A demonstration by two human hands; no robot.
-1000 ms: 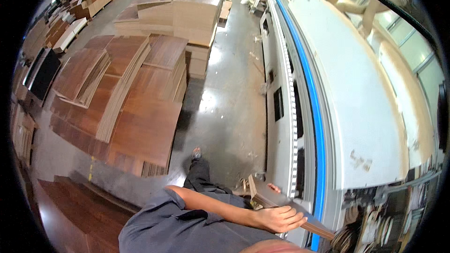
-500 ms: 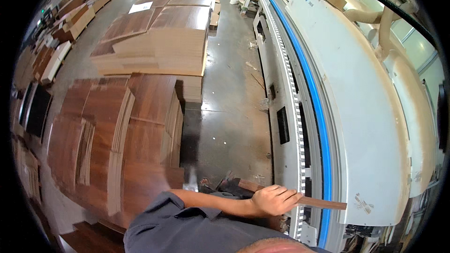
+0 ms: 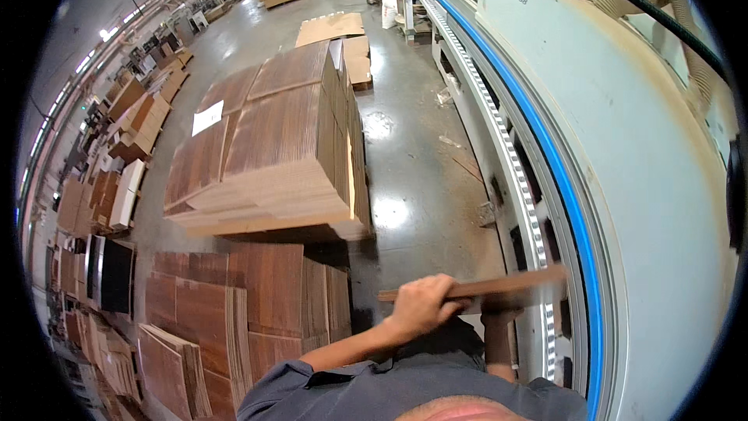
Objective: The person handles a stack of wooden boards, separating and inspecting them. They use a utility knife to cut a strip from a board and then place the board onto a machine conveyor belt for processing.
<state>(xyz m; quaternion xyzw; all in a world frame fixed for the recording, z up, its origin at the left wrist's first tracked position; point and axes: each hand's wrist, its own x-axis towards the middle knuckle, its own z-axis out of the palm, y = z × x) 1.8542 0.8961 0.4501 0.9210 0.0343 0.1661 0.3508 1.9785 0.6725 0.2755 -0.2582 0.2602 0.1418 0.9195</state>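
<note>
We're holding 1 brown board [image 3: 506, 284], not yet set down.
Our left hand [image 3: 423, 304] is gripping it; our right hand [image 3: 500, 316] is showing underneath, hold unclear.

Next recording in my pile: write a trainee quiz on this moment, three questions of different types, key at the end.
1. True or false: a white sheet lies on top of a board stack.
2. The long bright strip running along the pale machine is:
A) red
B) blue
C) yellow
3. Which of the person's hands is wrapped around the brown board toward its left end?

Key: 1. True. 2. B. 3. The left hand.
</note>
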